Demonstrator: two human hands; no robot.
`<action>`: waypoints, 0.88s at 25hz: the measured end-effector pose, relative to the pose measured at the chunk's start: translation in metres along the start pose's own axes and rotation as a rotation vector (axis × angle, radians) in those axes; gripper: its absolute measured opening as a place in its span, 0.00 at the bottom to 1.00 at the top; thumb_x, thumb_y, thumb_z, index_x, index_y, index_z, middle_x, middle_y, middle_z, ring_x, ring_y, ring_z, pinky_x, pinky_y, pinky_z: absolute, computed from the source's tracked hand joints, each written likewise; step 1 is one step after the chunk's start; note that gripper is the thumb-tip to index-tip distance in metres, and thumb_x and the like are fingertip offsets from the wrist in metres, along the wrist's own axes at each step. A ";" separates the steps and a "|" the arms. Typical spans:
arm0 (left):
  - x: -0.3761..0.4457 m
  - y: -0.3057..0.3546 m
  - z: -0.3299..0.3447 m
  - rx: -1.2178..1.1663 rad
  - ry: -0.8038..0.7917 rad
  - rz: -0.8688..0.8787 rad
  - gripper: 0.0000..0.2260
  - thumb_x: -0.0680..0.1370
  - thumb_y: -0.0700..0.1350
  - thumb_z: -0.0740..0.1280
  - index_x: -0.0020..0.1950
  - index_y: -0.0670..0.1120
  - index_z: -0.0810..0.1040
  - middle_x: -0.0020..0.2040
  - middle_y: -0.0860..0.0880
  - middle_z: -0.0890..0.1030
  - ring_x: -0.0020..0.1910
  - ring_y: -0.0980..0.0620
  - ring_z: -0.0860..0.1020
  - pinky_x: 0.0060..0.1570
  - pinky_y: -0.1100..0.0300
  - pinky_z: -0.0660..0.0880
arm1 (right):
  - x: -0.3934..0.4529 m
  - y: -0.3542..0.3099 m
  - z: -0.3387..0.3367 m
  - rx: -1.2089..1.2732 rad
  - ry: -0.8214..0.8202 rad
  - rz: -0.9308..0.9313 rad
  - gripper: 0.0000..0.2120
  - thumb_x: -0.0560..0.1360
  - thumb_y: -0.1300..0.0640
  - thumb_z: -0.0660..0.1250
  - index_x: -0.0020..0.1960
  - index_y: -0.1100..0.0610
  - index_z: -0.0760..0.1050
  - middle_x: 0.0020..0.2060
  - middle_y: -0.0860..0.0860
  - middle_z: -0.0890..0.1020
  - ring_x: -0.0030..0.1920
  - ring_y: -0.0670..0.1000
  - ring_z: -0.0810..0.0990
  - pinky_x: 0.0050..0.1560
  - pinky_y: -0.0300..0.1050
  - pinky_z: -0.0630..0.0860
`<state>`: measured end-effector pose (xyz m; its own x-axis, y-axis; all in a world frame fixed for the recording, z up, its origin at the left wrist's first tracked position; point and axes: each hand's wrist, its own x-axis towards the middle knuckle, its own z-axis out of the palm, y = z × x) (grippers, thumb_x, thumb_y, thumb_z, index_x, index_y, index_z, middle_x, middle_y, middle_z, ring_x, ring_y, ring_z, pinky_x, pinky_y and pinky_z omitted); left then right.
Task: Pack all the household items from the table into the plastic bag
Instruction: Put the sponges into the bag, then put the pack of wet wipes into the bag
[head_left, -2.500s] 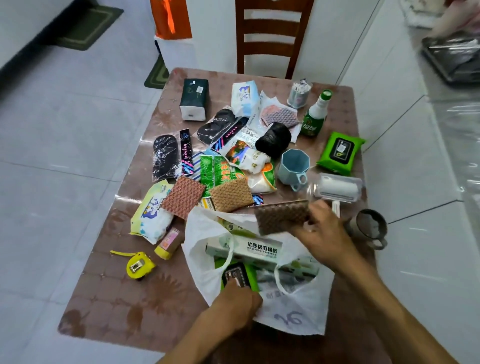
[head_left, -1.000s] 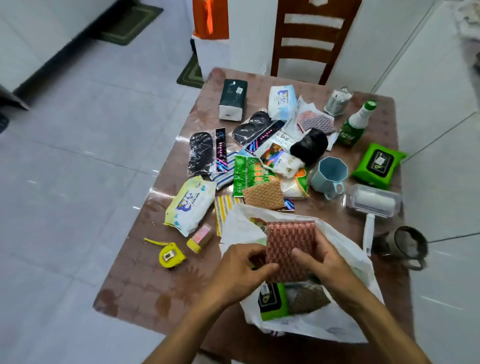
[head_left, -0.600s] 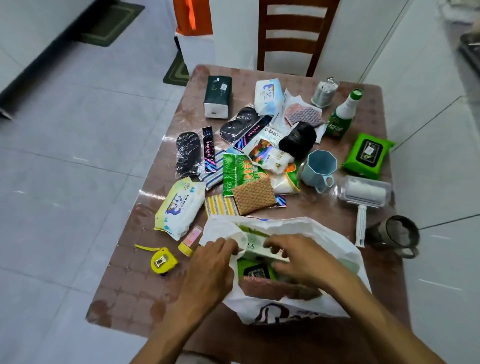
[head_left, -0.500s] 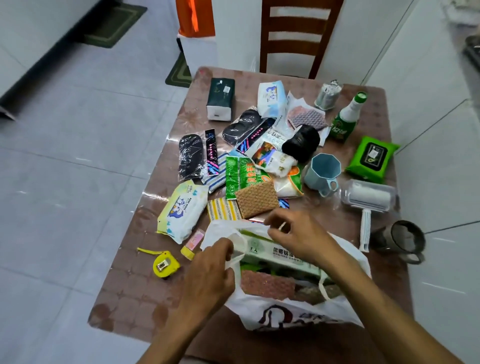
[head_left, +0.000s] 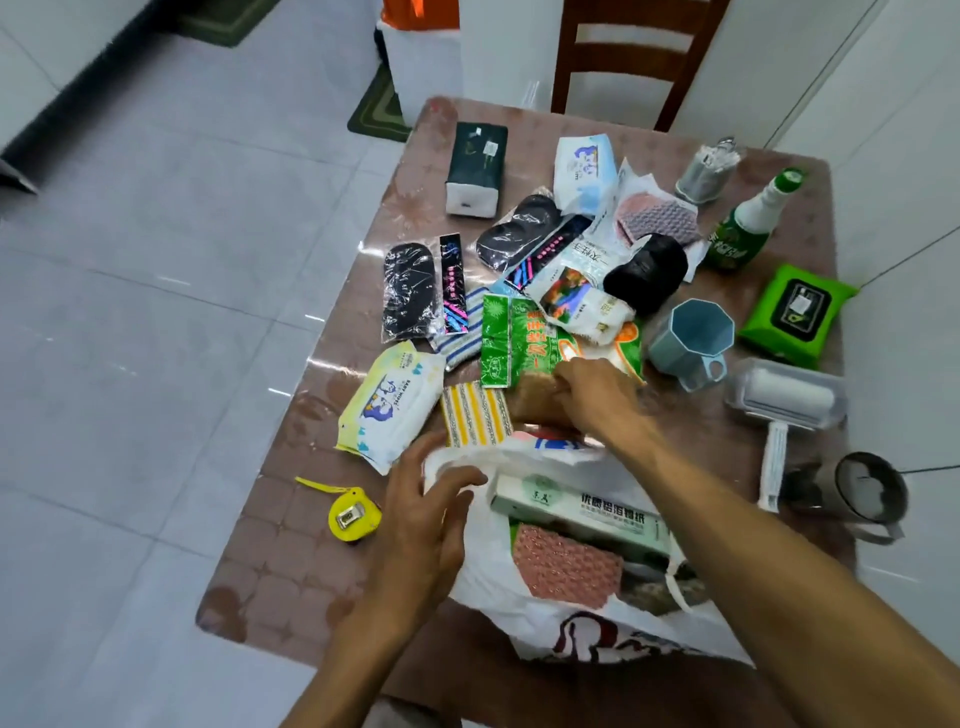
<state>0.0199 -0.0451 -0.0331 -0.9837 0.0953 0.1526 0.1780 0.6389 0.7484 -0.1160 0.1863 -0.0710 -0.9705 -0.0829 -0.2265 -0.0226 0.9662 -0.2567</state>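
The white plastic bag (head_left: 488, 571) lies open at the table's near edge. Inside it show a long white foil box (head_left: 576, 512) and a reddish scrubbing pad (head_left: 563, 564). My left hand (head_left: 426, 514) rests at the bag's left rim with fingers spread. My right hand (head_left: 592, 395) reaches past the bag and curls its fingers over a tan scrubbing pad (head_left: 530, 397) lying just beyond the bag mouth. Several other items are spread over the table: a baby wipes pack (head_left: 392, 410), a yellow tape measure (head_left: 353, 514), a blue cup (head_left: 691, 338), a lint roller (head_left: 784, 405).
The brown table (head_left: 291, 566) also holds a green wipes pack (head_left: 797, 312), a green bottle (head_left: 748, 223), a dark tissue box (head_left: 475, 169), a metal mug (head_left: 852, 493) at the right edge, black sleep masks and snack packets. A wooden chair (head_left: 639, 57) stands behind.
The reddish pad went into the bag and both hands let go of it. My right hand has since moved forward out of the bag onto the tan pad; my left stays at the bag's rim.
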 end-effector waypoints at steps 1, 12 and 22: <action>0.004 -0.008 0.003 0.065 -0.051 -0.034 0.09 0.74 0.48 0.71 0.53 0.51 0.80 0.65 0.44 0.73 0.66 0.47 0.72 0.62 0.53 0.71 | -0.011 0.002 -0.018 0.131 0.064 -0.002 0.07 0.76 0.57 0.66 0.52 0.55 0.80 0.48 0.57 0.83 0.50 0.60 0.80 0.46 0.49 0.74; -0.001 0.017 0.017 -0.218 -0.286 -0.216 0.18 0.69 0.38 0.64 0.56 0.48 0.84 0.55 0.54 0.83 0.55 0.60 0.79 0.53 0.68 0.73 | -0.161 0.006 -0.017 0.101 -0.412 -0.231 0.07 0.71 0.50 0.69 0.42 0.48 0.72 0.38 0.45 0.79 0.39 0.47 0.76 0.37 0.45 0.68; 0.080 -0.076 -0.011 -0.208 0.242 -0.815 0.14 0.71 0.40 0.71 0.56 0.43 0.77 0.50 0.48 0.81 0.52 0.45 0.80 0.52 0.53 0.76 | -0.160 -0.003 -0.032 0.259 -0.117 -0.095 0.03 0.74 0.52 0.69 0.46 0.46 0.81 0.43 0.41 0.84 0.42 0.45 0.80 0.42 0.46 0.75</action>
<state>-0.0718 -0.0948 -0.0707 -0.7782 -0.5101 -0.3663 -0.5540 0.2829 0.7830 0.0315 0.2041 -0.0036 -0.9324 -0.2124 -0.2924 -0.0359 0.8595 -0.5098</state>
